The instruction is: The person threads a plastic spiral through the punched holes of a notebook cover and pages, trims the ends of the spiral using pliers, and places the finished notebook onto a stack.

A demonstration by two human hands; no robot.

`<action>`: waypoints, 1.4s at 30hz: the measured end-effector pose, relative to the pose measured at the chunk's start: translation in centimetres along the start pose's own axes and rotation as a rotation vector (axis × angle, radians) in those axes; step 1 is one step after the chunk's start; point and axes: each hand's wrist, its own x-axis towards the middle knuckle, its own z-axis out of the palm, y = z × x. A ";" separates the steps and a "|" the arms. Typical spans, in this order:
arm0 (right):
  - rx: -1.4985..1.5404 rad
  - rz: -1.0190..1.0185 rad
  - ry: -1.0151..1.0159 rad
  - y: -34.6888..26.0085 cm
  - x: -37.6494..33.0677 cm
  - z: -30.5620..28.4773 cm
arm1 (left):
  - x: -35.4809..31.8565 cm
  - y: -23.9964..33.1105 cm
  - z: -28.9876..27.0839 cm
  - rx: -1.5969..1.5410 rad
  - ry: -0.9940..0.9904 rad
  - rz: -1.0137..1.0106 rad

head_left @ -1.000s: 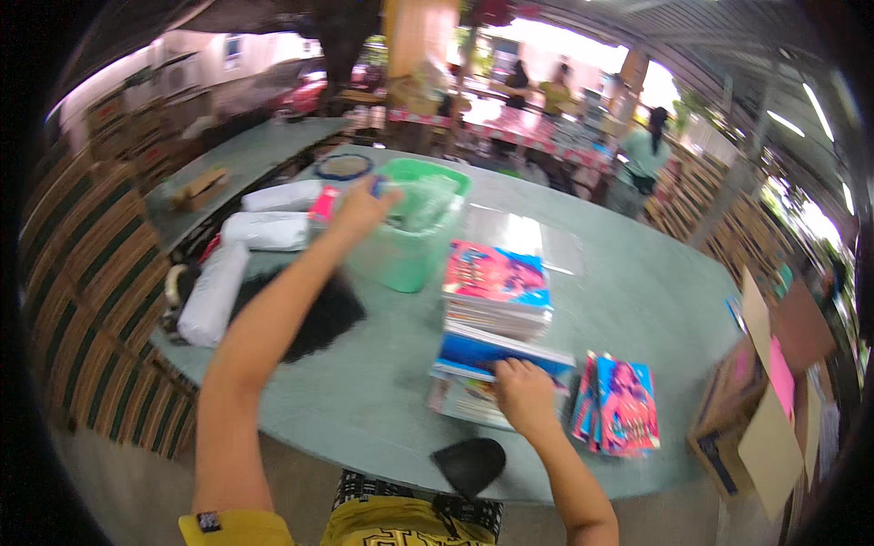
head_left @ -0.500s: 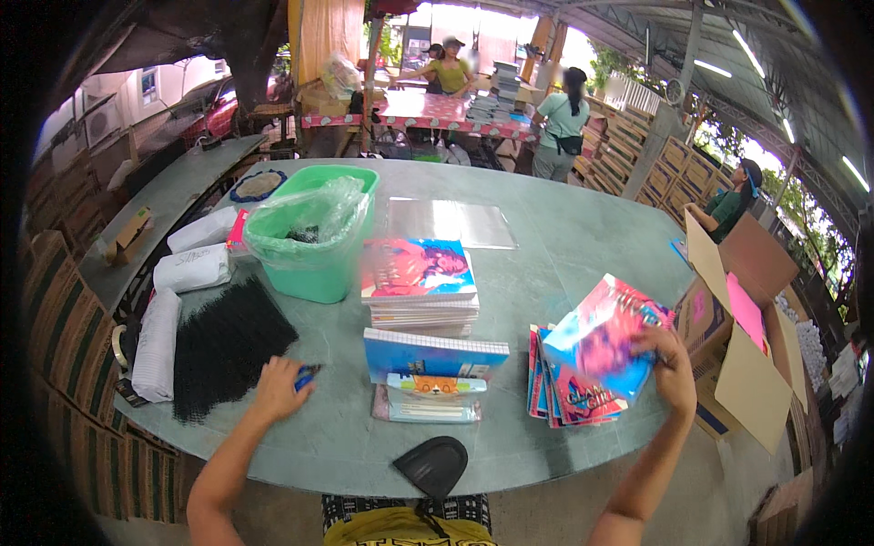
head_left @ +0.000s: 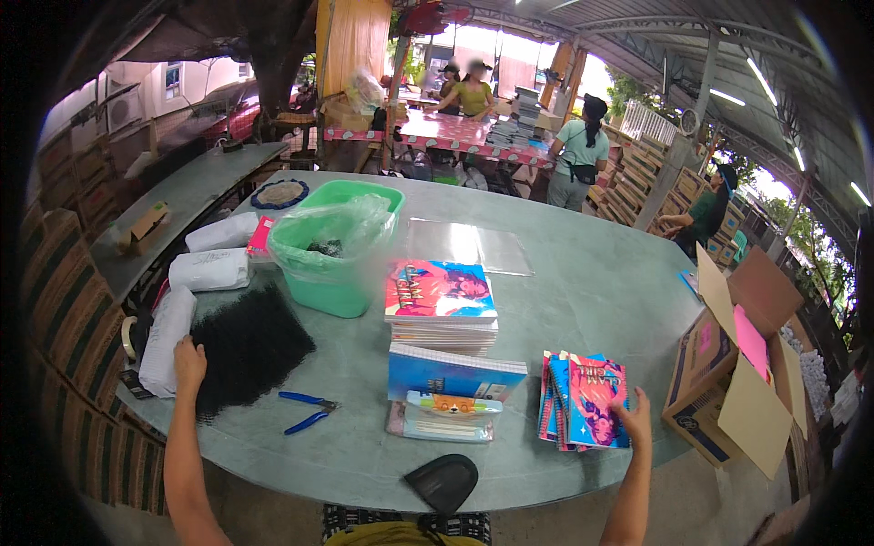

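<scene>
My left hand (head_left: 189, 364) is at the left edge of a flat heap of thin black strands (head_left: 250, 346), beside a long white wrapped roll (head_left: 166, 341). Its fingers look loosely extended, with nothing visible in them. Blue-handled cutting pliers (head_left: 309, 411) lie on the table with their handles spread. My right hand (head_left: 635, 419) is at the right edge of a small, uneven pile of spiral notebooks (head_left: 592, 387), its thumb over the top pink-and-blue cover and its fingers apart. A taller notebook stack (head_left: 440, 296) stands mid-table, behind a blue notebook (head_left: 451, 371) propped on edge.
A pencil pouch with an animal face (head_left: 448, 419) lies before the propped notebook. A green bin (head_left: 341, 264) with a plastic liner stands behind the strands. Clear plastic sheets (head_left: 469, 247) lie farther back. An open carton (head_left: 696, 391) is at right; several people are beyond the table.
My left hand has let go of the pliers and moved left to the black strands. My right hand has lowered a notebook onto the right-hand pile. The view has shifted slightly.
</scene>
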 end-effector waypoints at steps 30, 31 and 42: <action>0.274 -0.724 -0.416 -34.5 -2.3 14.2 | -0.6 10.6 -3.3 -0.517 -0.292 0.079; 0.298 -0.757 -0.406 -34.4 -2.8 14.1 | -2.1 11.3 -2.3 -0.433 -0.318 0.157; 0.171 -1.164 -0.018 -32.2 -5.9 14.1 | -7.6 19.3 0.5 -0.493 -0.293 0.253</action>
